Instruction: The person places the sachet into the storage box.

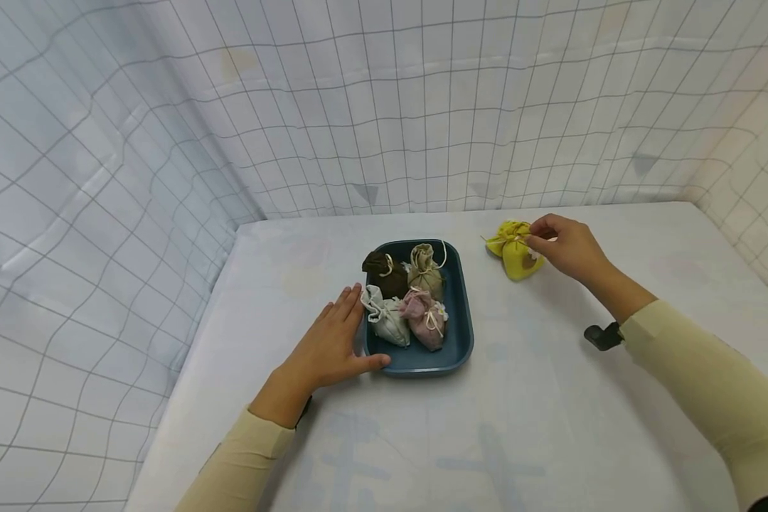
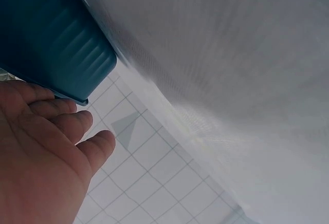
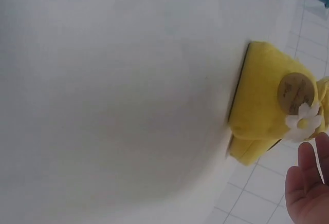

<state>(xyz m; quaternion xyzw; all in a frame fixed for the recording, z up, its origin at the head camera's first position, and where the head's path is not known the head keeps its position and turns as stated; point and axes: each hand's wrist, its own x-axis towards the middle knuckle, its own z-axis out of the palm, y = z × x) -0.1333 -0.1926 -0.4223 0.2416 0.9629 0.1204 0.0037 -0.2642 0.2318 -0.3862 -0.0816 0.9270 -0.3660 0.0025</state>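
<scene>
Grid-patterned cloth (image 1: 422, 107) backs a white table (image 1: 518, 427); in the head view, the left hand (image 1: 329, 345) spreads against a blue tray (image 1: 422, 362) holding four pouches (image 1: 430, 328), while the right hand (image 1: 572, 249) pinches a yellow pouch (image 1: 517, 262) on the table right of it, apparently securing a grip; lifting would call for a firm hold. Left wrist view: the left hand beside the tray. Right wrist view: a round brown label (image 3: 295, 93), its script illegible.

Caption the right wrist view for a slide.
Right hand beside a yellow cloth pouch with white flower and round brown label.
</scene>
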